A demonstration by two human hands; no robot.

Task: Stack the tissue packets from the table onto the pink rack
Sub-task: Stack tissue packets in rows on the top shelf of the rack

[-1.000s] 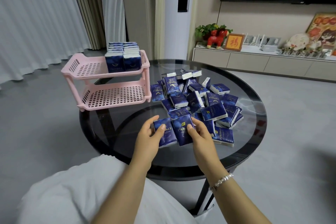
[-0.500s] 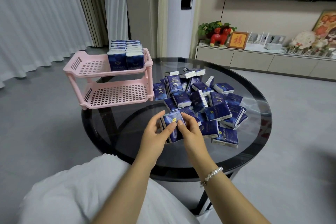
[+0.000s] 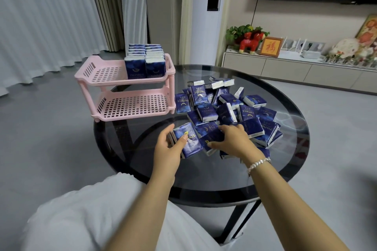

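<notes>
A pile of dark blue tissue packets [image 3: 228,108] lies on the round black glass table [image 3: 204,181]. The pink two-tier rack [image 3: 106,76] stands at the table's left edge, with upright packets [image 3: 144,65] lined up on the right side of its top shelf; its lower shelf [image 3: 132,107] is bare. My left hand [image 3: 167,149] is closed on a small stack of packets [image 3: 188,140] just above the glass. My right hand [image 3: 232,140] rests on the near edge of the pile, fingers around another packet [image 3: 210,141].
A white tower air conditioner [image 3: 206,18] stands behind the table. A low cabinet [image 3: 295,71] with ornaments runs along the right wall under a TV. Curtains hang at the left. My white-clad knee [image 3: 91,220] is at the table's near edge.
Both hands brought two packets together into one stack. My left hand now holds the stack alone, and my right hand has moved right onto the pile and gripped another packet.
</notes>
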